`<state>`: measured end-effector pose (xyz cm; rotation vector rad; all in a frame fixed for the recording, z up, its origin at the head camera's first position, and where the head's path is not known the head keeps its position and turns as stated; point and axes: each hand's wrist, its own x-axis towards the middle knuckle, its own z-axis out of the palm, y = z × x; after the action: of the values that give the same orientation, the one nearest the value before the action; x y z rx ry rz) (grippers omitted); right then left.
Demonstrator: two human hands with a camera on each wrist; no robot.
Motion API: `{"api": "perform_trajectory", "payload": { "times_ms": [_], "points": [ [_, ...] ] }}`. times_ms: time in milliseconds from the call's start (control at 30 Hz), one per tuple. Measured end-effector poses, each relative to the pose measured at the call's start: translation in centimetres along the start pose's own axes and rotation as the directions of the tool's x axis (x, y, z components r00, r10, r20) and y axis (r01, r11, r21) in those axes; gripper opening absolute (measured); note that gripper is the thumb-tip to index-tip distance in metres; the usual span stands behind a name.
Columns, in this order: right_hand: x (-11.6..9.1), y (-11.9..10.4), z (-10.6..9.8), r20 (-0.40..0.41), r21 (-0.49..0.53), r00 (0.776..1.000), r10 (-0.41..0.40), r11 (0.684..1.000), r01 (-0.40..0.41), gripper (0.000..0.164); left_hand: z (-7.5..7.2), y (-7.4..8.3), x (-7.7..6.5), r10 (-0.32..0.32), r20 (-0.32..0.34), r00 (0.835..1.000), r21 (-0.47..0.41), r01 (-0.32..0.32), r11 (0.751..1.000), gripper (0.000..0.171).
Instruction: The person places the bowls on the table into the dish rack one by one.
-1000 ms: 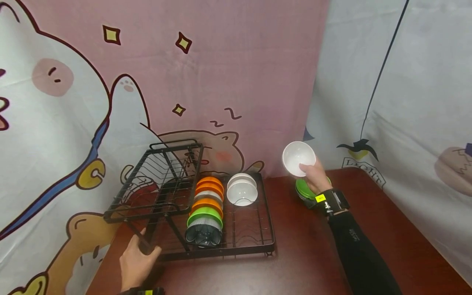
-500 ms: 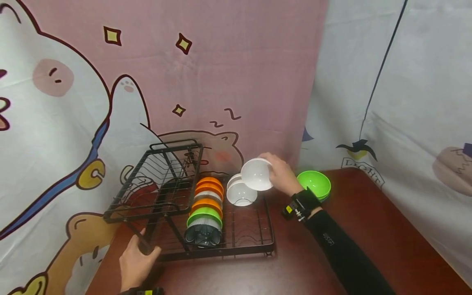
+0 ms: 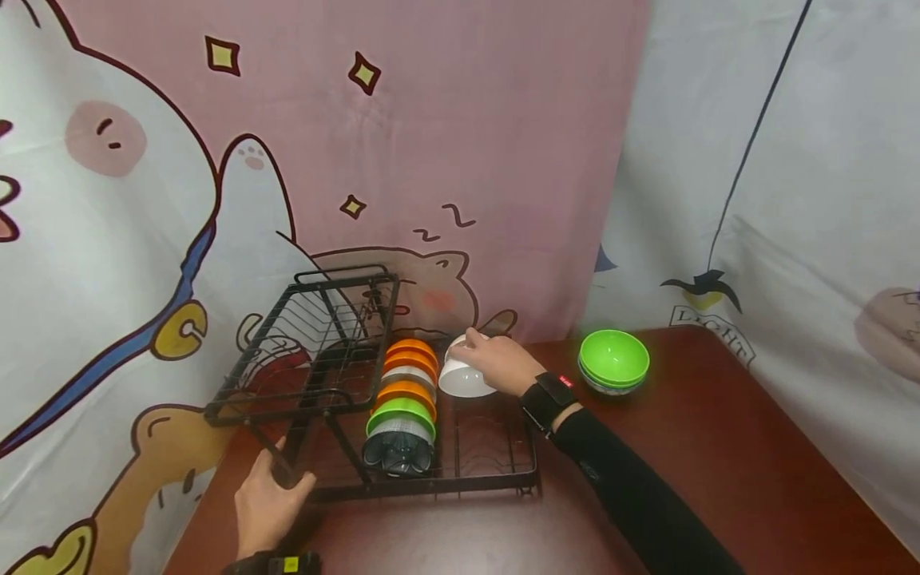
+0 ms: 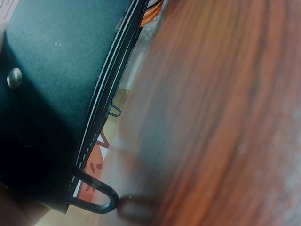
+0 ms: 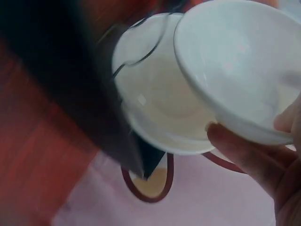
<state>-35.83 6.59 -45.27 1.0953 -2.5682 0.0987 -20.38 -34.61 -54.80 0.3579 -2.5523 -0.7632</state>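
My right hand point(image 3: 503, 366) pinches a white bowl point(image 5: 240, 61) at its rim, thumb inside and fingers underneath. This bowl is tilted close over the other white bowls point(image 5: 160, 84) standing on edge in the black wire dish rack point(image 3: 489, 483); in the head view the hand partly hides them. Down at the rack's left front, my left hand point(image 3: 269, 507) grips the side frame, with thumb and fingers on either side of it. Its dark side panel point(image 4: 61, 70) fills much of the left wrist view, just above the wooden table.
Left of the white bowls runs a row of orange bowls point(image 3: 406, 391), a green bowl point(image 3: 401, 410) and a dark scalloped bowl point(image 3: 398, 455). A raised wire tier point(image 3: 302, 411) stands over the rack's left side. Stacked bowls with a green one point(image 3: 614, 357) on top sit at right.
My right hand has carried the white bowl left from above the green bowl to the white bowls in the rack. The left hand has stayed on the rack.
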Motion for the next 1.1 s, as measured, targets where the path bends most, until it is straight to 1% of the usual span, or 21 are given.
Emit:
{"api": "perform_trajectory", "payload": {
  "times_ms": [100, 233, 367, 533, 600, 700, 933, 1000, 1100],
  "points": [
    [0.2, -0.2, 0.7, 0.010, -0.102, 0.999, -0.044, 0.994, 0.045, 0.067, 0.0, -0.1, 0.0, 0.005, -0.002, 1.000, -0.009, -0.005, 1.000, 0.074],
    [0.0, -0.3, 1.5, 0.030, -0.167, 0.996, -0.082, 0.982, 0.086, 0.065, -0.1, 0.0, 0.0, 0.005, 0.001, 1.000, -0.005, -0.005, 1.000, 0.074],
    [-0.2, -0.6, 2.1, 0.053, -0.152, 0.995, -0.086, 0.984, 0.093, 0.065, -0.1, -0.1, -0.1, -0.006, 0.008, 1.000, -0.009, 0.006, 1.000, 0.074],
    [-0.3, -0.6, 2.5, 0.109, -0.104, 0.993, -0.042, 0.993, 0.054, 0.066, 0.1, -0.1, 0.1, -0.011, 0.019, 1.000, 0.003, 0.011, 1.000, 0.075],
    [-0.3, -0.3, 2.7, 0.115, -0.087, 0.993, -0.030, 0.995, 0.040, 0.065, 0.1, -0.1, 0.1, -0.008, 0.008, 1.000, 0.005, 0.008, 1.000, 0.074],
    [-0.4, -0.2, 2.9, 0.108, -0.070, 0.994, -0.022, 0.997, 0.030, 0.062, 0.1, -0.1, 0.1, -0.003, -0.003, 1.000, 0.006, 0.003, 1.000, 0.073],
    [-0.5, -0.1, 3.0, 0.099, -0.044, 0.995, 0.001, 0.999, 0.004, 0.059, 0.0, 0.1, 0.0, -0.002, 0.009, 1.000, 0.008, 0.002, 1.000, 0.074],
    [-0.6, 0.0, 2.8, 0.085, -0.050, 0.996, 0.001, 0.999, 0.003, 0.055, -0.1, 0.1, 0.0, 0.002, 0.002, 1.000, 0.008, -0.002, 1.000, 0.073],
    [-0.9, 0.1, 2.3, 0.037, -0.061, 0.999, -0.014, 0.998, 0.016, 0.042, -0.2, 0.1, 0.0, 0.018, -0.021, 1.000, 0.008, -0.018, 1.000, 0.072]
  ]
}}
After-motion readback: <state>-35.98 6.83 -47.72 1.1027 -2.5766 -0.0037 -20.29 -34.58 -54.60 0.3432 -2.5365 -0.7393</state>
